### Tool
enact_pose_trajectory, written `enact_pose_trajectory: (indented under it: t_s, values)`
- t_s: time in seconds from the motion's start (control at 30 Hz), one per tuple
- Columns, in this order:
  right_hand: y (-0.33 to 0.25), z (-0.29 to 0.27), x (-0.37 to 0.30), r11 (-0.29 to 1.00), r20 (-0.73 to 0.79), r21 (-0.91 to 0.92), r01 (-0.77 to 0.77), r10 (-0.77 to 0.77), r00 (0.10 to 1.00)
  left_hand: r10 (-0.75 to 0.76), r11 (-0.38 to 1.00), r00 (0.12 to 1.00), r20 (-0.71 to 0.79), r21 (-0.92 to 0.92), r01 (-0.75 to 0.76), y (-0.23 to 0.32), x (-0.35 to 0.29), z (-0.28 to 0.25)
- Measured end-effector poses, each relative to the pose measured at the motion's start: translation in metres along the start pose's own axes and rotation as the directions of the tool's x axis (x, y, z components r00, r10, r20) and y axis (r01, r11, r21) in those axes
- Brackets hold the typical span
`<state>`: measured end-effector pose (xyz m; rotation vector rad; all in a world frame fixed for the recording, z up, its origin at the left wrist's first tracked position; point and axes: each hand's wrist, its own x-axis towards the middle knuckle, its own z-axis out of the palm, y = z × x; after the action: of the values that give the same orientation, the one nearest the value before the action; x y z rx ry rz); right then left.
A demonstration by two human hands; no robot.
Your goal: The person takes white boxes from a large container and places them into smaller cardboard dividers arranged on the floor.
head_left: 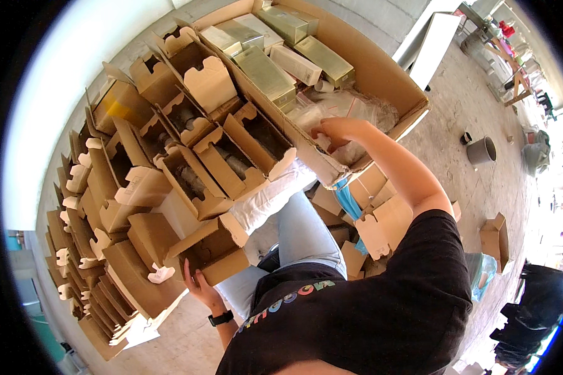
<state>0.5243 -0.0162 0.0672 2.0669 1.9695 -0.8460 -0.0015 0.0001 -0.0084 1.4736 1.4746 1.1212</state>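
My left hand [198, 284], with a black watch on its wrist, holds a small open brown cardboard box [216, 250] from underneath at the lower left. My right hand [334, 130] reaches into a large open carton [388, 75]. Its fingers curl down into crumpled clear plastic bags [360, 109]; whether they grip anything is hidden. Several gold and cream rectangular packages [266, 72] lie in the far half of the carton. My legs in light jeans [300, 231] are below the carton.
Rows of open brown boxes [187, 156], some with dark items inside, are stacked on the left. Flat box blanks [381, 225] and a blue bag lie by my right side. A grey cup [481, 150] and a small box [495, 240] stand on the concrete floor.
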Motion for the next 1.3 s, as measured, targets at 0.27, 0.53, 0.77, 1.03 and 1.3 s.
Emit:
enact_pose_trajectory:
  t_s: [0.27, 0.53, 0.77, 1.03, 1.3]
  values:
    - [0.005, -0.010, 0.000, 0.970, 0.195, 0.235, 0.054, -0.102, 0.976, -0.004, 1.000, 1.000, 0.014, -0.025, 0.004, 0.002, 0.000, 0.002]
    - [0.031, -0.034, -0.003, 0.682, -0.733, 0.649, 0.337, 0.443, 0.516, -0.004, 1.000, 1.000, 0.009, -0.008, 0.004, -0.001, 0.001, 0.001]
    - [0.018, -0.045, -0.037, 0.921, -0.901, 0.380, -0.081, 0.389, 0.191, -0.005, 1.000, 1.000, 0.014, -0.023, 0.005, -0.004, 0.001, 0.001]
    - [-0.003, -0.053, -0.052, 0.918, -0.512, 0.047, -0.393, 0.360, 0.780, -0.009, 1.000, 1.000, 0.019, -0.011, 0.009, -0.003, 0.001, -0.001]
    - [0.004, -0.033, -0.054, 0.945, -0.034, 0.030, -0.326, 0.326, 0.945, -0.029, 0.999, 0.999, 0.039, -0.026, 0.030, -0.004, 0.002, -0.002]
